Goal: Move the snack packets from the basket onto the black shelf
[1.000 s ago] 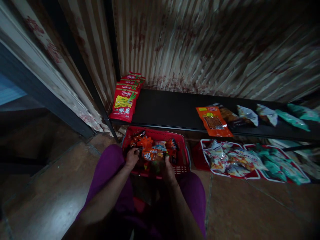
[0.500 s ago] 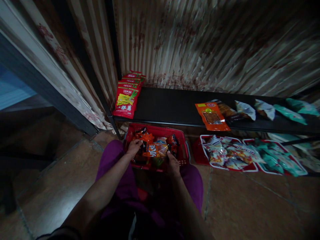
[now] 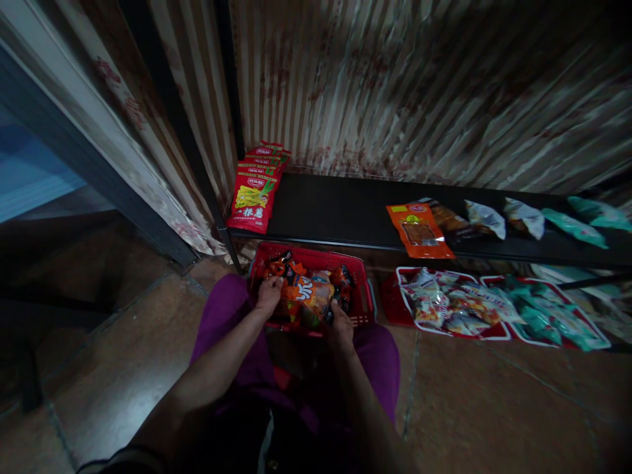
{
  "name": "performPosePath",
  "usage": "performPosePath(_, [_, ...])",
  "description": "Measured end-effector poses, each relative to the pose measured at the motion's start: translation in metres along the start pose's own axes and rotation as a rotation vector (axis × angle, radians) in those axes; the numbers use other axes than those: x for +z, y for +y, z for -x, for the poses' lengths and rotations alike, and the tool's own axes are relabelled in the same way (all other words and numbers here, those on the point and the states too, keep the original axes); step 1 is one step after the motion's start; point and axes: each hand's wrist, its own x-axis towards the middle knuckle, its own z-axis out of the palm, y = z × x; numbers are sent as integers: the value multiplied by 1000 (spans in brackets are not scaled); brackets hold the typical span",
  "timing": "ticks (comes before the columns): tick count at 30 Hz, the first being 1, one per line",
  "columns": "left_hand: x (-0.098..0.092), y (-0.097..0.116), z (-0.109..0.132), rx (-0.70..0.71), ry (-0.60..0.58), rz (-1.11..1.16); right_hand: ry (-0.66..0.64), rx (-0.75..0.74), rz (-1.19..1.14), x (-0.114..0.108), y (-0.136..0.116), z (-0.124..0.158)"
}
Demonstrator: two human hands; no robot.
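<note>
My L hand (image 3: 269, 296) is pinching one end of an orange packet (image 3: 311, 291), and my R hand (image 3: 340, 322) is grasping its opposite, darker end; both are closing on it. The packet is lying aslant btw. them, over the red basket (image 3: 320, 257). Progress, as far as shown: this packet is not yet leaving my grip, and other orange-and-black packs (image 3: 282, 263) are lying in the basket, exact no. unclear. On the black shelf (image 3: 336, 204), red packs (image 3: 254, 191) are already overlapping in a tidy stack at the L end. Materials: the packet is showing glossy, crinkly film w/ white lettering; the basket is displaying perforated plastic walls; the shelf is looking smooth, flat & matte; the red packs are appearing flat, rectangular; behind, a striped curtain (image 3: 345, 99) is hanging in narrow pleats.
</note>
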Motion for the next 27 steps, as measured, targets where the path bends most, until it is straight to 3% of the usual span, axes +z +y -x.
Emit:
performPosePath(5, [-8, 23, -4, 76, 108, -178, 34, 116, -91, 8, 3, 13])
performPosePath(10, [-13, 41, -5, 160, 124, -260, 5, -29, -40, 10, -7, 25])
performPosePath(14, [-12, 48, -2, 204, 132, -291, -19, -39, -69, 8, -20, 22])
performPosePath(20, [-17, 66, -8, 302, 111, -297, -291, 122, -109, -7, -22, 12])
performPosePath(27, [-26, 92, -33, 453, -85, -307, -522, 248, 16, -17, -21, 27])
